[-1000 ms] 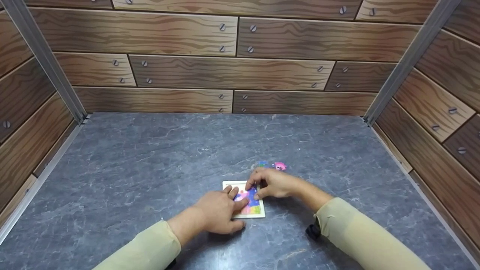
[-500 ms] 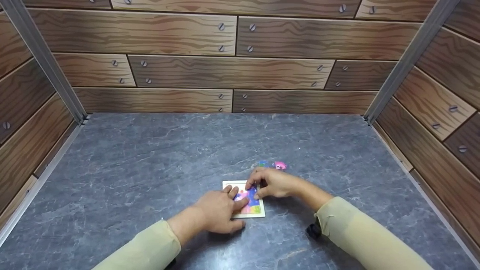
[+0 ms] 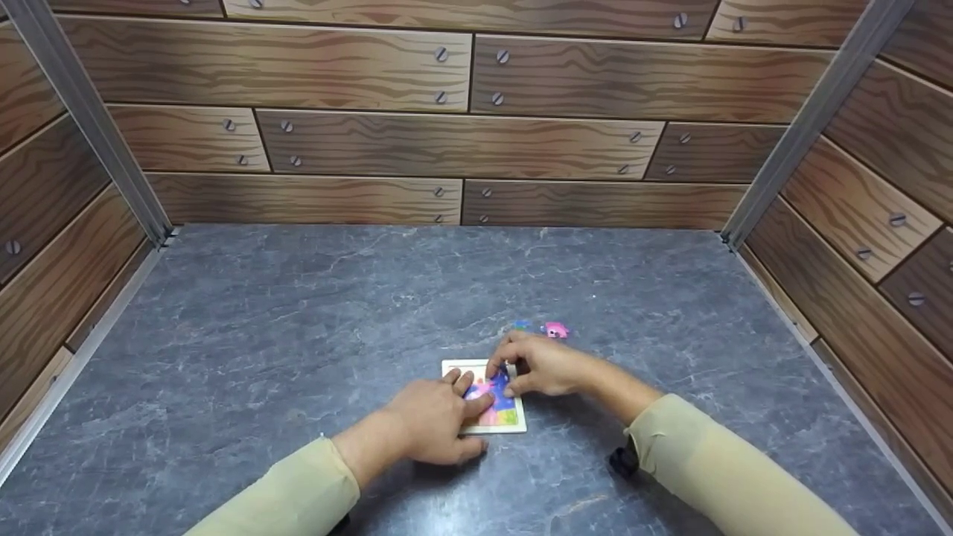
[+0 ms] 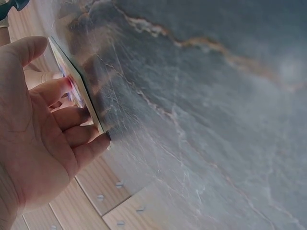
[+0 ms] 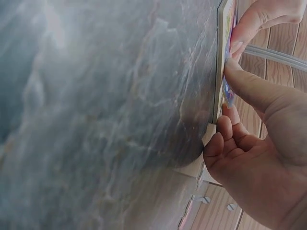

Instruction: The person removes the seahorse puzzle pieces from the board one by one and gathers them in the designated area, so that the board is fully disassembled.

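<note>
A small jigsaw puzzle in a pale wooden tray (image 3: pixel 514 429) lies on the table, its picture pink, blue, yellow and green. From the left, my left hand (image 3: pixel 432 420) rests spread fingers on the puzzle; its thumb lies outside the near edge. At the tray's upper right, my right hand (image 3: pixel 551 363) has curled fingers and thumb around a blue puzzle piece (image 5: pixel 230 97), slightly tilted up from the tray in the right wrist view. The hand covers part of that corner. Under the left wrist view's fingers, the tray (image 4: pixel 79 79) shows edge-on.
Beyond the right hand lie a loose pink puzzle piece (image 3: pixel 556 329) and a blue-green one (image 3: pixel 521 325), partly hidden by that hand. Wood-patterned walls (image 3: pixel 357 141) enclose the grey marbled table (image 3: pixel 298 313) at the back and sides.
The right hand's fingers shift very slightly at the puzzle's upper right. The left hand, the tray and the loose pieces stay in place.
</note>
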Motion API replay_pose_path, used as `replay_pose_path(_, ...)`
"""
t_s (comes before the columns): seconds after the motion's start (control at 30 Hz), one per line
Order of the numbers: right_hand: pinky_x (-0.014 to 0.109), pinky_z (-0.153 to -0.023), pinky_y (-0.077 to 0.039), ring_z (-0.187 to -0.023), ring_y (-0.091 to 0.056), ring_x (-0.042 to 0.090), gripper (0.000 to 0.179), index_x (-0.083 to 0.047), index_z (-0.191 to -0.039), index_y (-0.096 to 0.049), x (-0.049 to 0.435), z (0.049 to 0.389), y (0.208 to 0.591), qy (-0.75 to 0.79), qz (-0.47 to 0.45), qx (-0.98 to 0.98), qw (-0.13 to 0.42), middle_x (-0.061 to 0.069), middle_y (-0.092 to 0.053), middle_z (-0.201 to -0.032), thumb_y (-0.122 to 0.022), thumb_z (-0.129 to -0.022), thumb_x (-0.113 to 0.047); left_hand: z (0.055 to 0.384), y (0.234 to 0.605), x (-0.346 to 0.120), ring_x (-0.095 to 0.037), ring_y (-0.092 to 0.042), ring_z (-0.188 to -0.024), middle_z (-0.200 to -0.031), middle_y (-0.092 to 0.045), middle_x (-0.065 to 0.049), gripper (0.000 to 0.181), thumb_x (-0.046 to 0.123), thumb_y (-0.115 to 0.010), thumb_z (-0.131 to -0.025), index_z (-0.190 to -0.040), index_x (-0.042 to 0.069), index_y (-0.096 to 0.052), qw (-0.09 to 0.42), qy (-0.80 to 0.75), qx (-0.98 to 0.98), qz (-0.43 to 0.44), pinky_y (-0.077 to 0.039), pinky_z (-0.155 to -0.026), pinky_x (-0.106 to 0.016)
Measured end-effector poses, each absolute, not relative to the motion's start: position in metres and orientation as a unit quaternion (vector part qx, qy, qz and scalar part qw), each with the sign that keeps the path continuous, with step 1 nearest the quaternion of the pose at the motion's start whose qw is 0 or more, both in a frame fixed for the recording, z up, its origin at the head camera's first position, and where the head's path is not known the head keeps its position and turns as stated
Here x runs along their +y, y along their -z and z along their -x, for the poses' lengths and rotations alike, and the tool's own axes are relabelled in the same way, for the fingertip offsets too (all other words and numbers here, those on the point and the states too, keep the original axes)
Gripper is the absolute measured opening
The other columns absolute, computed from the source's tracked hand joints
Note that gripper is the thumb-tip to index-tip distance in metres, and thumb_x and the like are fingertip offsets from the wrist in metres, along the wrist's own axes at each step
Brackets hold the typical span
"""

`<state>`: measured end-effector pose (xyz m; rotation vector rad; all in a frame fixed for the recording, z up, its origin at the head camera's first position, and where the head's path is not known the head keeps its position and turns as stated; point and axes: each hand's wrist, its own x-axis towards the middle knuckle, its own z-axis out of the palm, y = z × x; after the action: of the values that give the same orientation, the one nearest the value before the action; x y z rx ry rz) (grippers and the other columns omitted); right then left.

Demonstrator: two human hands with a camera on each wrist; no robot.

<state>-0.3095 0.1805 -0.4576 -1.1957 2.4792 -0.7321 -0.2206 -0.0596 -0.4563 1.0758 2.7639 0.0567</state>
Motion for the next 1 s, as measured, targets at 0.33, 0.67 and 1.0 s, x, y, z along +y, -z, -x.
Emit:
replay_pose_path(0.33, 0.037, -0.089, -0.049, -0.103, -0.06, 0.025, 0.029, -0.016, -0.115, -0.078, 0.1789, 0.3075, 0.4579, 0.252, 0.422, 0.86, 0.139, 0.003, -0.064, -0.113, -0.084, -0.088, -0.011, 0.2202, 0.4572, -0.0601, -0.043, -0.049, -0.145, -0.159, -0.047, -0.023, 0.07, 0.061, -0.053, -0.101, -0.161, 0.025, -0.05, 0.082, -0.013, 0.928, -0.363, -0.052, -0.107, -0.049)
replay_pose_path(0.67, 0.04, -0.091, -0.053, -0.103, -0.062, 0.024, 0.029, -0.011, -0.116, -0.077, 0.1828, 0.3081, 0.4574, 0.278, 0.414, 0.857, 0.133, 0.004, -0.068, -0.112, -0.084, -0.088, -0.008, 0.2195, 0.4573, -0.06, -0.042, -0.049, -0.145, -0.159, -0.047, -0.023, 0.07, 0.061, -0.053, -0.101, -0.161, 0.025, -0.05, 0.081, -0.02, 0.928, -0.364, -0.052, -0.107, -0.049)
replay_pose_path(1.0, 0.04, -0.087, -0.057, -0.096, -0.064, 0.023, 0.036, -0.003, -0.119, -0.072, 0.1832, 0.31, 0.4617, 0.315, 0.384, 0.857, 0.136, 0.004, -0.069, -0.101, -0.085, -0.085, -0.002, 0.2197, 0.4584, -0.0608, -0.044, -0.051, -0.143, -0.158, -0.049, -0.025, 0.07, 0.06, -0.054, -0.101, -0.16, 0.024, -0.052, 0.08, -0.026, 0.928, -0.364, -0.052, -0.108, -0.048)
